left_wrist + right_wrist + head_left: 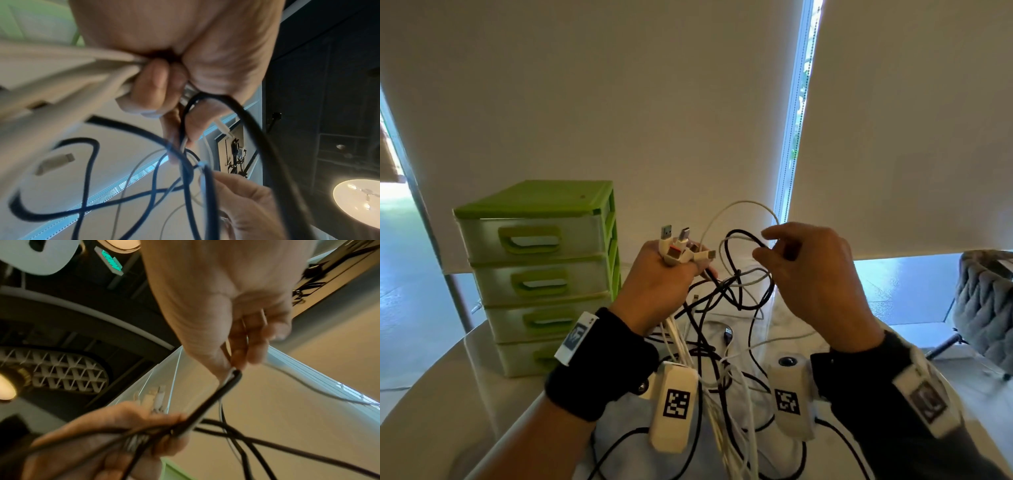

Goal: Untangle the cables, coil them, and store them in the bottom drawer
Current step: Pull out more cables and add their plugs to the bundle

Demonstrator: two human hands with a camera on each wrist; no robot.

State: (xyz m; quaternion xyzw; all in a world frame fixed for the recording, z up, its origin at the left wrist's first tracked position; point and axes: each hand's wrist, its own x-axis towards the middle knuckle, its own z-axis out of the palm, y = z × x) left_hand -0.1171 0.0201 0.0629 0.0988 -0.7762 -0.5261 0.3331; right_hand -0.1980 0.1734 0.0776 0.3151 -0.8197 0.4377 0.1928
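Black wristbands (599, 366) on both wrists carry white camera housings (674, 407) with black-and-white square markers (787, 401).

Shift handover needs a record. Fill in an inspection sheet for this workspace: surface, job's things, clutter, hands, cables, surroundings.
Surface: pale round table, partly under cable slack.
Job's things: green drawer unit, four drawers, all shut, bottom drawer included.
Clutter: nothing seen.
Hands: left hand grips a bunch of plug ends; right hand pinches a black cable loop, a white strand alongside.
Cables: black and white cables, tangled, uncoiled, hanging from both hands onto the table.
Surroundings: roller blinds, grey chair on the right.
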